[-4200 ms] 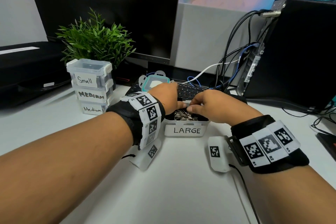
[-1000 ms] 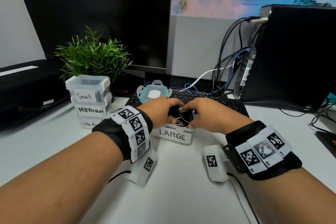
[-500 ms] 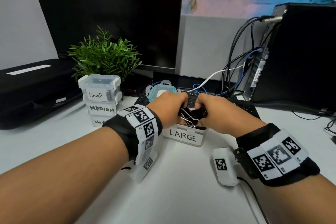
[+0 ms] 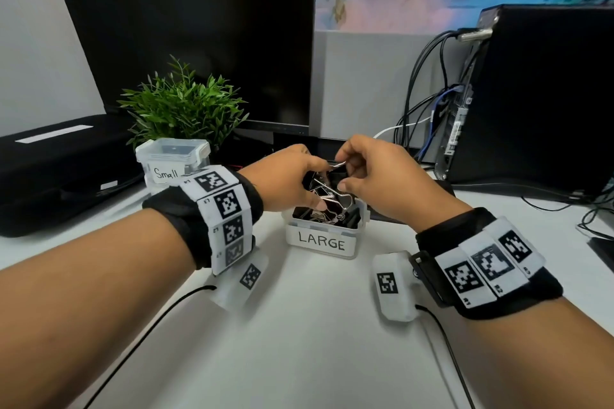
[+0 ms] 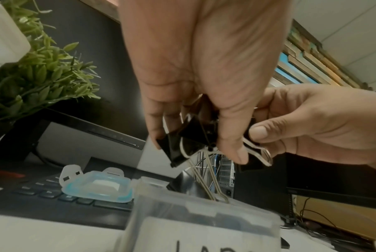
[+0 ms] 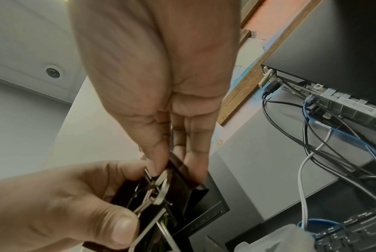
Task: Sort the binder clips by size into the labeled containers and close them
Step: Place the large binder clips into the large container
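The open clear container labeled LARGE (image 4: pixel 324 244) stands mid-table, filled with black binder clips (image 4: pixel 332 217). Just above it both hands hold a tangled bunch of large binder clips (image 4: pixel 324 184). My left hand (image 4: pixel 289 181) grips the black clip bodies (image 5: pixel 189 138) between fingers and thumb. My right hand (image 4: pixel 372 176) pinches a silver wire handle (image 5: pixel 258 151) of the same bunch (image 6: pixel 161 192). The container's blue-rimmed lid (image 5: pixel 96 187) lies on the keyboard behind it. A closed container labeled Small (image 4: pixel 172 159) tops a stack at the left.
A potted green plant (image 4: pixel 182 106) stands behind the stack, a black monitor (image 4: pixel 186 36) behind that. A black computer tower (image 4: pixel 545 93) with hanging cables (image 4: pixel 428 103) fills the right. A black case (image 4: pixel 56 163) lies far left. Wrist camera cords trail over the white table (image 4: pixel 299 342).
Both hands have lifted the bunch of clips up out of the LARGE container; earlier they were down in it. The right hand now pinches a wire handle higher up.
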### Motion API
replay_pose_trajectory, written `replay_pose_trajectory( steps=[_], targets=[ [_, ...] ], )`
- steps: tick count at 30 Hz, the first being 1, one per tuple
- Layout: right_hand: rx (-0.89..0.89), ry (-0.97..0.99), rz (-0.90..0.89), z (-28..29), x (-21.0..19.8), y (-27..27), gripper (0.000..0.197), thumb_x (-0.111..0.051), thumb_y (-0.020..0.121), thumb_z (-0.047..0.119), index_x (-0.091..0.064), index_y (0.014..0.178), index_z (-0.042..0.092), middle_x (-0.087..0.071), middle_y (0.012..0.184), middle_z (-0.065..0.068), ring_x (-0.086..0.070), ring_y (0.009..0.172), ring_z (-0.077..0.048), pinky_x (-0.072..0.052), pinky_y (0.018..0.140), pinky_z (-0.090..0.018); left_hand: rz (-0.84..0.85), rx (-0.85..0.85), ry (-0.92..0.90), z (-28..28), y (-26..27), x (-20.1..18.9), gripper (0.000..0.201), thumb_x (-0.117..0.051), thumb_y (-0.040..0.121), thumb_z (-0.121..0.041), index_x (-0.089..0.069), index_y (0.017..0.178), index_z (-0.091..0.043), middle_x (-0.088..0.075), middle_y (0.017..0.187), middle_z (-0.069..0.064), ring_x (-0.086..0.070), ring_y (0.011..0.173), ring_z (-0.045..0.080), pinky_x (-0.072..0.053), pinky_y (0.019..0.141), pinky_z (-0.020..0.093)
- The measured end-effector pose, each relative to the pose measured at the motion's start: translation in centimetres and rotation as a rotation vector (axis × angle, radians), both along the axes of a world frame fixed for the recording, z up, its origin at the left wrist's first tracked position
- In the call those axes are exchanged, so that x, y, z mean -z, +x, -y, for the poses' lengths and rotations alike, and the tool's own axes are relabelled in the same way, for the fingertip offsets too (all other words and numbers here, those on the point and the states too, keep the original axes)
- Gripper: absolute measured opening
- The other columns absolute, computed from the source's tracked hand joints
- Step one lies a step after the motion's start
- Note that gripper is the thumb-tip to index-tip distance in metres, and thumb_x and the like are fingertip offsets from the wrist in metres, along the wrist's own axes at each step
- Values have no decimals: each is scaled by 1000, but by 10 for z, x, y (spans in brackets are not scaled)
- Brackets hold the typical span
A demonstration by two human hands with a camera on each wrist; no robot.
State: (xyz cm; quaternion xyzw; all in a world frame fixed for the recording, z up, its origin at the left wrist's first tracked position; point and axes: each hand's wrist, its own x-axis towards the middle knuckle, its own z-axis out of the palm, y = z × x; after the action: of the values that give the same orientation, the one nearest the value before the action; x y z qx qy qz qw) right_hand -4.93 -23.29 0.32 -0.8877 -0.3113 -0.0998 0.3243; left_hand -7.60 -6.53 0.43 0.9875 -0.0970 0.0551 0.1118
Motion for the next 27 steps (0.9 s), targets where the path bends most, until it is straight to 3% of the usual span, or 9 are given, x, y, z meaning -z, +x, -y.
replay_pose_trajectory(
  steps=[4, 6, 8, 13, 17, 20, 23, 27],
  targets=[
    [-27, 105, -33, 0, 0, -1, 29, -71, 80, 7, -56, 97, 26, -58, 83, 8, -59, 76, -10, -48, 71, -16, 59, 7, -1, -1, -3, -8, 28, -74, 77, -31, -63, 100, -21, -46, 98, -3, -50, 98, 16, -44, 83, 28],
    [-30, 168, -42, 0, -1, 1, 27, -70, 82, 7, -57, 97, 25, -60, 87, 7, -59, 76, -7, -47, 68, -10, 100, -14, -5, -5, -3, -12, 29, -75, 77, -31, -63, 100, -19, -47, 98, -1, -51, 95, 17, -43, 80, 28],
    [-5, 145, -24, 1, 0, 3, 25, -69, 83, 11, -57, 100, 25, -60, 91, 6, -58, 78, -9, -46, 69, -12, 153, -77, -10, -12, -2, -14, 34, -73, 79, -31, -62, 107, -16, -47, 97, -1, -50, 90, 17, -38, 76, 25],
    [77, -349, -83, 2, 9, 6, 36, -67, 85, 23, -57, 120, 23, -57, 118, 0, -54, 100, -17, -41, 81, -24, 202, -275, -37, -35, 1, -8, 28, -71, 82, -27, -59, 103, -13, -45, 95, 0, -50, 87, 20, -34, 73, 24],
    [63, -574, -191, -2, 17, 8, 40, -64, 87, 26, -54, 126, 24, -56, 127, -1, -53, 113, -21, -45, 92, -31, 34, -365, 116, -46, 3, 14, 36, -71, 81, -25, -59, 114, -17, -46, 110, 7, -55, 96, 26, -39, 79, 27],
    [75, -572, -194, -2, 17, 8, 39, -64, 87, 26, -56, 125, 25, -57, 126, 0, -53, 112, -20, -44, 90, -30, -117, -357, 267, -46, 5, 29, 37, -66, 85, -21, -57, 121, -17, -46, 120, 11, -56, 101, 27, -44, 81, 30],
    [73, -556, -199, 0, 17, 8, 43, -64, 87, 25, -53, 128, 27, -55, 127, 1, -52, 109, -18, -41, 87, -27, -145, -309, 353, -43, 7, 32, 32, -58, 90, -17, -57, 122, -16, -49, 121, 11, -53, 97, 24, -47, 85, 31],
    [19, -546, -215, 1, 14, 4, 49, -61, 89, 20, -47, 134, 36, -52, 131, 5, -47, 98, -11, -38, 82, -23, -195, -276, 417, -38, 10, 37, 33, -49, 92, -8, -57, 123, -11, -49, 125, 15, -55, 108, 28, -45, 84, 30]
  ],
)
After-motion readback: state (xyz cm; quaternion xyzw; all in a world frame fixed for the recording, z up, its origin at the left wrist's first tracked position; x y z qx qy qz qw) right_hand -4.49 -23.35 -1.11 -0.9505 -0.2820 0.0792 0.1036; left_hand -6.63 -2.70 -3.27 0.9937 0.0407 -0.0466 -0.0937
